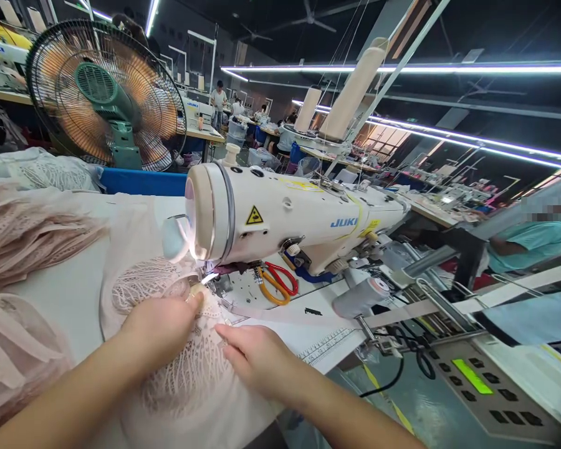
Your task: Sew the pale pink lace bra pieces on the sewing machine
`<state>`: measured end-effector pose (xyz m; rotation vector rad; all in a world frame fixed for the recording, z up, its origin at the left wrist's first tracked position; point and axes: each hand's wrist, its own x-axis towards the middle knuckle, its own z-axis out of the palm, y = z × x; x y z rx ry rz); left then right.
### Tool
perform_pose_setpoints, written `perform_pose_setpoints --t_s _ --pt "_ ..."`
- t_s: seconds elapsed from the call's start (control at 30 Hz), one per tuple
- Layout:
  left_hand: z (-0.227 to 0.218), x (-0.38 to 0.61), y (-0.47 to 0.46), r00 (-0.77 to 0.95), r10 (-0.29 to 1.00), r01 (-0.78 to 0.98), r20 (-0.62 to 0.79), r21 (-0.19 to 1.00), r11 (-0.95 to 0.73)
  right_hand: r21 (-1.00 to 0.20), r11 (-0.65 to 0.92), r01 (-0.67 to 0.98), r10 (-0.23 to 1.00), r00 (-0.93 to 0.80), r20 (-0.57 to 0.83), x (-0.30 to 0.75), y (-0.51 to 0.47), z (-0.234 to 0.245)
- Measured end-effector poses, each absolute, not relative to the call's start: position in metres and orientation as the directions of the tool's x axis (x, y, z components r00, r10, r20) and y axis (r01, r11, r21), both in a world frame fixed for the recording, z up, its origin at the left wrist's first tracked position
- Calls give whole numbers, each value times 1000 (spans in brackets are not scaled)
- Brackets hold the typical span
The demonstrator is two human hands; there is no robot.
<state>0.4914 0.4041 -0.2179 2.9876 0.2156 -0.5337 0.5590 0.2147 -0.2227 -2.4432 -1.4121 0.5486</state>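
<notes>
A pale pink lace garment piece [140, 293] lies under the head of a white JUKI sewing machine [290, 212]. My left hand [161, 327] rests on the lace just in front of the needle area [206, 280], fingers curled and pressed onto the fabric. My right hand [257, 358] lies flat on the lace to the right, fingers stretched toward the needle. A pale elastic strip [299, 315] runs from the presser foot off to the right.
Red and orange scissors [278, 284] lie under the machine arm. Stacks of pink lace pieces [23, 231] sit at the left. A green fan [103, 93] stands behind. A control panel [481, 380] is at lower right. Other people work in the background.
</notes>
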Motion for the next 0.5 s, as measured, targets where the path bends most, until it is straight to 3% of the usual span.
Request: perform_pose_setpoints --t_s 0.37,0.5 --pt "-228 501 403 965 142 155 -220 45 -987 -339 -520 784 854 465 -234 564 225 -220" --pt "-229 502 405 964 149 164 -219 50 -985 -346 -490 800 872 454 -184 567 225 -224"
